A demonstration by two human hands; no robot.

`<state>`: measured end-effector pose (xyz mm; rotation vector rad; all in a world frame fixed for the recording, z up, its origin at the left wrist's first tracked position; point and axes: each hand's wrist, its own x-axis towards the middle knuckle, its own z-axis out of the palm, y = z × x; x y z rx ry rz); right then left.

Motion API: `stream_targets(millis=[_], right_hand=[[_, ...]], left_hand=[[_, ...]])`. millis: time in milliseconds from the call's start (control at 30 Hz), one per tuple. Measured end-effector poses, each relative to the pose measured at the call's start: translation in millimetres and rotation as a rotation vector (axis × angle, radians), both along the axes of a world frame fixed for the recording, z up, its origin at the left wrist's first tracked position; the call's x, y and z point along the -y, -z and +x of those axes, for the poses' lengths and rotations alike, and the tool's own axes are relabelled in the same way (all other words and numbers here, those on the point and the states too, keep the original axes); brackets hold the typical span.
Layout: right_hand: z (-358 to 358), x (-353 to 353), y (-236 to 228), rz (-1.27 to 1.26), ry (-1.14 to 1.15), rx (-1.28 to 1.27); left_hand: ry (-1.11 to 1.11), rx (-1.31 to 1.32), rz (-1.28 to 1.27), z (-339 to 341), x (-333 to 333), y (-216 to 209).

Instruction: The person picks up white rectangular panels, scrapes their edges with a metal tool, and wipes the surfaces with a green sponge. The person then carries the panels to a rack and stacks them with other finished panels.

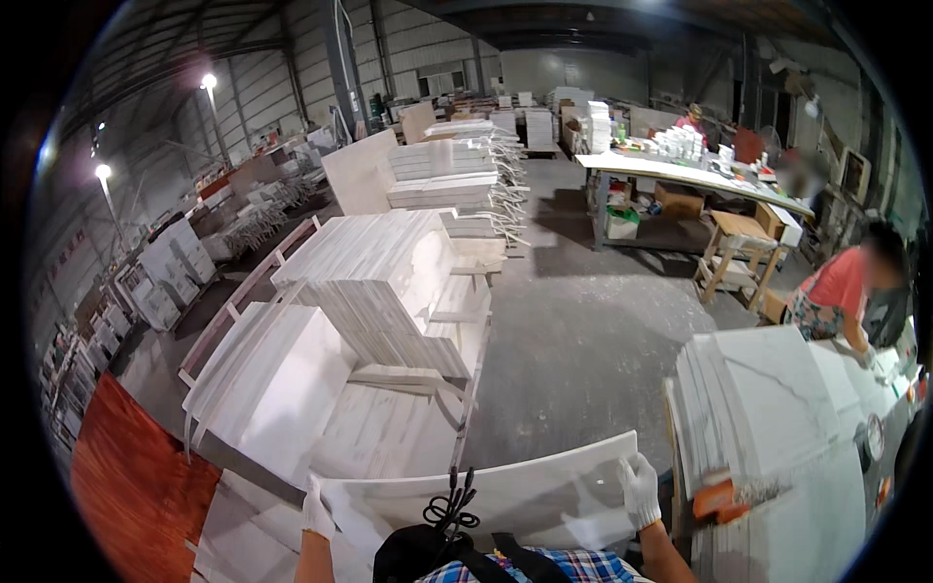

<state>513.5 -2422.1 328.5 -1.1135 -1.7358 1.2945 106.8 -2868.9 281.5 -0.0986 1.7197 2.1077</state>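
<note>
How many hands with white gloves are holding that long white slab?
2: the left hand at the left end of the white slab, and the right hand at its right end. I see no others, though part of the slab is hidden.

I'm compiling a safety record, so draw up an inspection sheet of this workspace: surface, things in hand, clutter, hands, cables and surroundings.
Surface: grey floor, with pale marks.
Things in hand: one pale slab, held at its two ends.
Clutter: stacked slabs on the left; right-hand stack, with an orange object by it, kind unclear.
Hands: left hand and right hand, both in white gloves, grip opposite ends of the slab.
Cables: looped black cords near the person's body; contact with the slab cannot be told.
Surroundings: co-worker in a red top at right; long worktable and wooden stool beyond.
</note>
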Motion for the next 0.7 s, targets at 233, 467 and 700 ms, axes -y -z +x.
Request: stream_targets(millis=[233,467,700], right_hand=[[-91.0,-130.6,39.8,0.078,0.133,-0.019],[-172.4,-230.8,35.1,0.105,0.246,0.04],[-216.0,-320.0,39.7,-0.067,0.357,0.04]], left_hand=[[-0.013,-0.116,-0.384,-114.3,-190.5,-13.6],[0.036,-0.073,-0.277,-270.1,-358.7,11.3],[0.343,0.181,0.029,-383.5,-507.5,70.5]])
